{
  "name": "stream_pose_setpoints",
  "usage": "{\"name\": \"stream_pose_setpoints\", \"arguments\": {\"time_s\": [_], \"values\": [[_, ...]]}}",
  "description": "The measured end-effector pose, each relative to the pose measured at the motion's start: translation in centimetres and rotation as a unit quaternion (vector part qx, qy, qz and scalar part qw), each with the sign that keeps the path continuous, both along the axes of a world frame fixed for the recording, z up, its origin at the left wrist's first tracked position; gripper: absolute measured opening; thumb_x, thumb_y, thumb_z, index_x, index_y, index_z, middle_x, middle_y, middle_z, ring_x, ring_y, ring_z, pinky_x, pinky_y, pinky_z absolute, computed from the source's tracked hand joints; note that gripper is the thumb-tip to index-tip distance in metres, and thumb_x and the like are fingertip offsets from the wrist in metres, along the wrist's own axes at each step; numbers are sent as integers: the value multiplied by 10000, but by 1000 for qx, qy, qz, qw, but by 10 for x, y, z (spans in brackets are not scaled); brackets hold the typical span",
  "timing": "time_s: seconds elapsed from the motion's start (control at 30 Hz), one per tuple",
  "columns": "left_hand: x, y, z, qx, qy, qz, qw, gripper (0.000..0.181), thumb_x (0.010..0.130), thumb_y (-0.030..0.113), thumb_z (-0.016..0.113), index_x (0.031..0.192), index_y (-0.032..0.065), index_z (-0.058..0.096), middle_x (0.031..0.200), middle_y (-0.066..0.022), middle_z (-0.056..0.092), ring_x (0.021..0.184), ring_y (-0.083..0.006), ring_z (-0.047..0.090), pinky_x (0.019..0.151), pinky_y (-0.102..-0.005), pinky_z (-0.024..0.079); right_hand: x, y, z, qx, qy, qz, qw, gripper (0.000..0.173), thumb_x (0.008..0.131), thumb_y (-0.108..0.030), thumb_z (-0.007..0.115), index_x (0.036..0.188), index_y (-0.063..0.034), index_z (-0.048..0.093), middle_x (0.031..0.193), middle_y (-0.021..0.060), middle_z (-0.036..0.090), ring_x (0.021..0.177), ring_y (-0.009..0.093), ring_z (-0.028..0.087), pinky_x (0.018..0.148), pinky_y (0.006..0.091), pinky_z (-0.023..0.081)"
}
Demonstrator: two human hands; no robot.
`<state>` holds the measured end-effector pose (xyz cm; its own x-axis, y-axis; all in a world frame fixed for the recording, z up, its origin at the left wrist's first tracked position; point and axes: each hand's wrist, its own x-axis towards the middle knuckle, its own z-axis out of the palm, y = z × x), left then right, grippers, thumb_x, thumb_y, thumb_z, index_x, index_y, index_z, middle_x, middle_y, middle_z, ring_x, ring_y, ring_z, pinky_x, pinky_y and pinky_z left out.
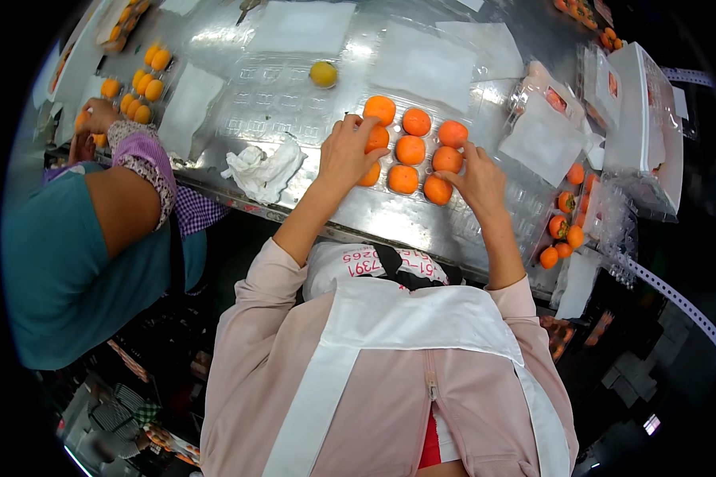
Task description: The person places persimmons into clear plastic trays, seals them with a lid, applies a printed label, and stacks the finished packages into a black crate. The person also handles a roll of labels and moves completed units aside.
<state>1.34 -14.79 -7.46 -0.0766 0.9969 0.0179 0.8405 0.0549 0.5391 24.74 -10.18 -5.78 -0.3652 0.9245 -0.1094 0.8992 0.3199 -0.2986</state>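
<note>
Before me on the metal table lies a clear plastic tray (432, 132) with persimmons standing in three rows. My left hand (347, 149) reaches over the tray's left side, its thumb and fingers around the left persimmon (377, 138) of the middle row. At the opposite side, my right hand (480, 182) brackets the right persimmon (447, 160) of that row between thumb and fingers. The palms hide parts of the tray's edges. Between the hands sits the middle persimmon (410, 149). A yellowish round fruit (323, 74) rests beyond the tray, up and to the left.
A crumpled white cloth (264, 170) lies left of my forearm. White sheets (423, 62) cover clear trays behind. Loose persimmons (558, 226) and a white box (641, 131) stand at right. A co-worker's hand (100, 115) handles fruit at left. The table's front edge (346, 232) runs before me.
</note>
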Motion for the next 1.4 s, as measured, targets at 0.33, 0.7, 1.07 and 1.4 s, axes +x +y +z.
{"name": "stream_pose_setpoints", "arguments": {"time_s": [0.33, 0.7, 1.07, 1.4], "values": [[7, 27, 7, -88, 56, -25, 994, 466, 627, 249, 727, 1002, 83, 504, 913, -137, 526, 764, -314, 590, 647, -405, 483, 35, -1, -14, -160, 317, -167, 920, 520, 633, -302, 758, 1010, 15, 591, 914, 118, 601, 774, 176, 587, 688, 294, 478], [13, 19, 10, -77, 48, 20, 996, 456, 626, 166, 753, 1018, 75, 539, 910, -103, 537, 673, -223, 550, 621, -323, 472, 161, -12, -11, 14, 201, -217, 955, 480, 636, -244, 757, 1030, -36, 578, 941, 105, 580, 798, 210, 585, 670, 313, 486], [24, 9, 2, 39, 10, 42, 998, 458, 617, 68, 721, 1030, 44, 523, 927, -131, 515, 876, -328, 512, 769, -384, 426, 174, -19, -16, 65, 111, -143, 981, 544, 612, -326, 752, 1049, -49, 583, 1057, 120, 527, 994, 280, 487, 834, 363, 405], [25, -4, 7, 146, 78, 21, 986, 382, 639, 80, 709, 980, 27, 542, 924, -105, 576, 849, -273, 563, 735, -372, 443, 116, -19, 16, 159, 253, -141, 944, 339, 719, -113, 671, 1033, -26, 578, 1009, 131, 552, 953, 280, 529, 807, 342, 429]]}}
